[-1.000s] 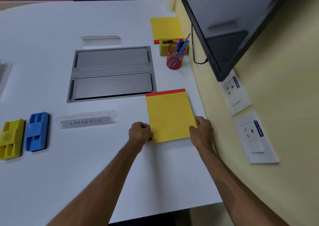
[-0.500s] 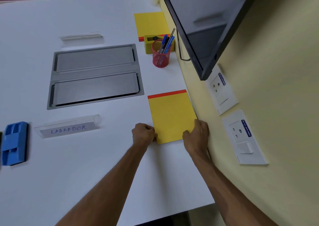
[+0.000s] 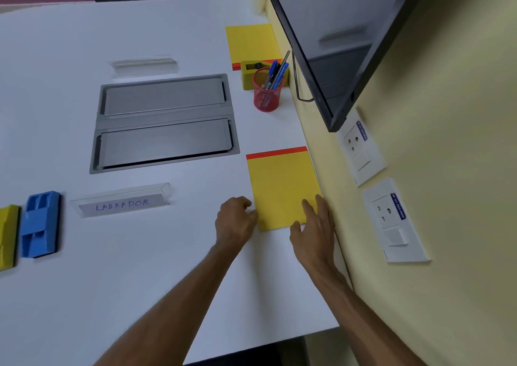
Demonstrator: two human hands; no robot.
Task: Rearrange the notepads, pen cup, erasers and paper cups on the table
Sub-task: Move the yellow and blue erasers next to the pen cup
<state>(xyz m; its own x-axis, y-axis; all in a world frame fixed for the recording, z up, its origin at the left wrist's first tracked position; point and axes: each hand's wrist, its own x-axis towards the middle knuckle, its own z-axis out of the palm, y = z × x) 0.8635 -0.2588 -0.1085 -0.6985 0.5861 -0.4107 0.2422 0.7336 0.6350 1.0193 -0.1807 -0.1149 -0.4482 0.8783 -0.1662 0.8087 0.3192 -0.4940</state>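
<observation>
Lying flat, notepad (image 3: 281,188) long axis runs away, red strip far | left hand (image 3: 235,221) curled, right hand (image 3: 314,230) spread on it

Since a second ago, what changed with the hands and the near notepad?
The right hand opened: its fingers now lie flat on the near notepad instead of pinching its corner. The left hand stays curled at the pad's left corner. The pad sits against the table's right edge. Pen cup, far notepad and erasers unmoved.
</observation>
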